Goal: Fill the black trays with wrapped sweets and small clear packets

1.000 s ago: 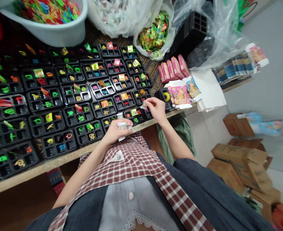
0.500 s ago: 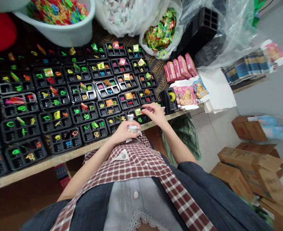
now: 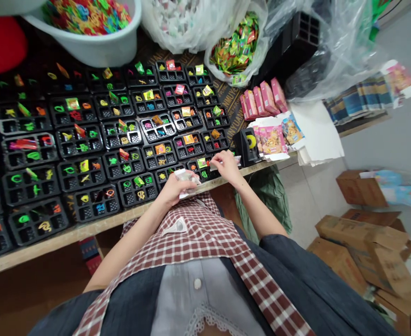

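Note:
My left hand (image 3: 176, 188) is closed around some small white packets (image 3: 185, 175) at the table's front edge. Their print is too small to read. Just right of it, my right hand (image 3: 228, 167) hovers by the right end of a black compartment tray (image 3: 202, 179). Its thumb and fingertips come together, and whatever they pinch is hidden. In that tray lie a yellow-green sachet (image 3: 201, 163) and a green plastic shape (image 3: 204, 174). The left hand partly covers the neighbouring black tray (image 3: 163, 176).
Rows of similar filled trays (image 3: 131, 190) cover the table to the left. Behind stand a white tub (image 3: 96, 51) of coloured shapes and a bag of sachets (image 3: 238, 44). A tape dispenser (image 3: 245, 147) and printed boxes (image 3: 273, 140) sit right. Cartons (image 3: 362, 242) lie on the floor.
My left hand has turned and shifted slightly left, with the white packets now showing above its fingers. My right hand has moved slightly right and its fingertips have drawn closer together.

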A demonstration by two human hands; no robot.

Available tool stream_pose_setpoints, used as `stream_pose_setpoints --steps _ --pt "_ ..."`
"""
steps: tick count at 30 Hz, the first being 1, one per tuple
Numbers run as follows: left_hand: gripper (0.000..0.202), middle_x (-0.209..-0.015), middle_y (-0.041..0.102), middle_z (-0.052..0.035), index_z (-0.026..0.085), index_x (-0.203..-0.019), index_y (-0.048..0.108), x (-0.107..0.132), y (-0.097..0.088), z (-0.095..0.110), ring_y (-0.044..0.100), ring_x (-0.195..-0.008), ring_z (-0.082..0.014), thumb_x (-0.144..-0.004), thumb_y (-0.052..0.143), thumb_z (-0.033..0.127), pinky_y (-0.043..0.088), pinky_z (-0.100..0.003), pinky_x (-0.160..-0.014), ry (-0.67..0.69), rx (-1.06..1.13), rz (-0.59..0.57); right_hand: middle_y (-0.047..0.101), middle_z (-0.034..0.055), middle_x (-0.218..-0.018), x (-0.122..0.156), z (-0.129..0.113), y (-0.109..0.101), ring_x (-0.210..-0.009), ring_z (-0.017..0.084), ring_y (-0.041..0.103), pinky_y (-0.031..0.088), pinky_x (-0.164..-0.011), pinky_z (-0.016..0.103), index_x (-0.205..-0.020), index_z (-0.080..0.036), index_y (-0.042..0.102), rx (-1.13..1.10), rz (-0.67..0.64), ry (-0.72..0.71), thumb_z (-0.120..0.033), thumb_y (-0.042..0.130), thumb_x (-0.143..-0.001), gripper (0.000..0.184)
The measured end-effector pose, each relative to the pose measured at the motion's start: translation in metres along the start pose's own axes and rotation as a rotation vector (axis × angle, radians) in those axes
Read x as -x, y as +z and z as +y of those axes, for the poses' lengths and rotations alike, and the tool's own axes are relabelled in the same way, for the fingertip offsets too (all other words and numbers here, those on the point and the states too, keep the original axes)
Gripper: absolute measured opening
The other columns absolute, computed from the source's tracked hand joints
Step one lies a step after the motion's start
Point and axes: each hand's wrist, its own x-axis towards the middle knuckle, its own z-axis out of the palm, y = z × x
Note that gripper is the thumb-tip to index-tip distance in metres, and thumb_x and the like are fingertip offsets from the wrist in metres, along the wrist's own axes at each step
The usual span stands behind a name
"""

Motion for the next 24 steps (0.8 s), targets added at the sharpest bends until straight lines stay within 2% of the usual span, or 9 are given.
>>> stream_pose_setpoints --steps 2,4,6,8,13,15,18,20,24 --pt "0.029 -0.073 0.069 -0.0024 0.014 -0.068 0.065 -0.002 0.000 0.001 0.055 -0.053 -0.0105 -0.042 0.078 0.015 0.040 -0.021 -0.047 -0.026 0.074 0.044 0.060 0.0046 -0.076 0.004 0.009 0.010 -0.082 0.022 0.051 0.042 -0.084 0.039 -0.069 -0.021 0.066 0.052 -0.030 0.025 -0.025 0.059 -0.086 0.018" --pt "0.031 -0.071 0.069 -0.0022 0.015 -0.070 0.065 -0.002 0.001 0.002 0.054 -0.050 -0.0102 -0.042 0.078 0.016 0.037 -0.021 -0.044 -0.068 0.101 0.065 0.059 0.0053 -0.078 0.007 0.010 0.016 -0.084 0.023 0.051 0.042 -0.085 0.040 -0.073 -0.021 0.069 0.064 0.003 0.047 -0.028 0.062 -0.085 0.016" --pt "0.033 -0.065 0.066 -0.0013 0.015 -0.072 0.065 -0.002 0.001 0.003 0.053 -0.048 -0.0104 -0.042 0.078 0.016 0.035 -0.020 -0.042 -0.104 0.107 0.079 0.060 0.0062 -0.082 0.011 0.002 0.016 -0.088 0.024 0.052 0.044 -0.084 0.040 -0.081 -0.022 0.072 0.020 0.095 0.045 -0.033 0.066 -0.083 0.013" --pt "0.034 -0.062 0.064 -0.0006 0.015 -0.073 0.064 -0.001 0.002 0.003 0.053 -0.047 -0.0108 -0.042 0.078 0.017 0.033 -0.020 -0.040 -0.111 0.110 0.087 0.061 0.0060 -0.085 0.017 -0.016 0.012 -0.087 0.023 0.055 0.046 -0.081 0.038 -0.090 -0.021 0.072 -0.110 0.154 0.008 -0.037 0.069 -0.081 0.019" --pt "0.031 -0.057 0.062 0.0023 0.015 -0.073 0.065 -0.001 0.004 0.002 0.053 -0.049 -0.0091 -0.044 0.077 0.016 0.038 -0.020 -0.045 -0.015 0.132 0.123 0.068 0.0022 -0.078 0.030 -0.067 0.002 -0.067 0.016 0.058 0.047 -0.065 0.030 -0.087 -0.020 0.071 -0.510 -0.067 -0.082 -0.040 0.064 -0.084 0.022" --pt "0.030 -0.056 0.061 0.0026 0.014 -0.072 0.066 -0.001 0.003 0.004 0.052 -0.048 -0.0087 -0.043 0.076 0.014 0.038 -0.019 -0.044 0.012 0.126 0.135 0.070 0.0023 -0.080 0.028 -0.076 0.000 -0.069 0.016 0.060 0.047 -0.068 0.030 -0.082 -0.020 0.070 -0.509 -0.006 -0.090 -0.038 0.060 -0.087 0.021" --pt "0.031 -0.061 0.063 0.0011 0.014 -0.073 0.066 0.000 -0.004 0.010 0.052 -0.047 -0.0087 -0.043 0.075 0.013 0.031 -0.017 -0.038 0.008 0.148 0.172 0.069 0.0034 -0.083 0.017 -0.070 -0.003 -0.075 0.016 0.061 0.045 -0.072 0.029 -0.080 -0.020 0.068 -0.398 0.141 -0.082 -0.031 0.055 -0.090 0.019" --pt "0.032 -0.068 0.066 -0.0009 0.014 -0.074 0.064 0.000 -0.013 0.016 0.054 -0.049 -0.0089 -0.044 0.074 0.012 0.026 -0.014 -0.034 -0.015 0.228 0.182 0.067 0.0034 -0.080 0.008 -0.059 -0.002 -0.076 0.017 0.060 0.044 -0.073 0.029 -0.077 -0.019 0.066 -0.304 0.084 -0.093 -0.025 0.055 -0.088 0.016" --pt "0.031 -0.074 0.066 -0.0024 0.016 -0.077 0.060 0.003 -0.031 0.026 0.056 -0.052 -0.0085 -0.048 0.068 0.009 0.020 -0.010 -0.032 -0.089 0.455 0.166 0.063 0.0019 -0.071 -0.002 -0.037 0.011 -0.072 0.016 0.057 0.041 -0.072 0.028 -0.068 -0.018 0.061 -0.134 -0.219 -0.115 -0.015 0.060 -0.083 0.016"
